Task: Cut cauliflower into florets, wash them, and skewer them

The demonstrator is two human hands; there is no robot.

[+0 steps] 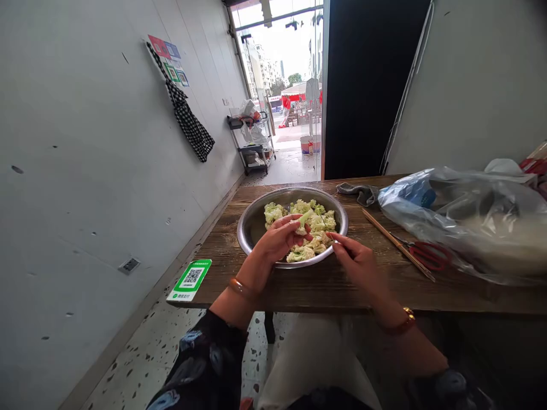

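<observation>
A wide metal bowl (244, 232) on the wooden table holds several pale cauliflower florets (321, 223). Over the bowl, my left hand (277, 242) is closed on a cauliflower floret (304, 220) whose green stem points up and to the right. My right hand (354, 256) is at the bowl's right rim, thumb and fingertips pinched together. Something thin seems to show at those fingertips, too small to make out. The two hands are apart.
On the wooden table (213, 228) lie a grey cloth (359, 192), long thin wooden sticks (397, 244), red-handled scissors (431, 256) and a large clear plastic bag (478, 210). A green QR-code card (190, 280) lies at the left corner. A cart (252, 142) stands by the doorway.
</observation>
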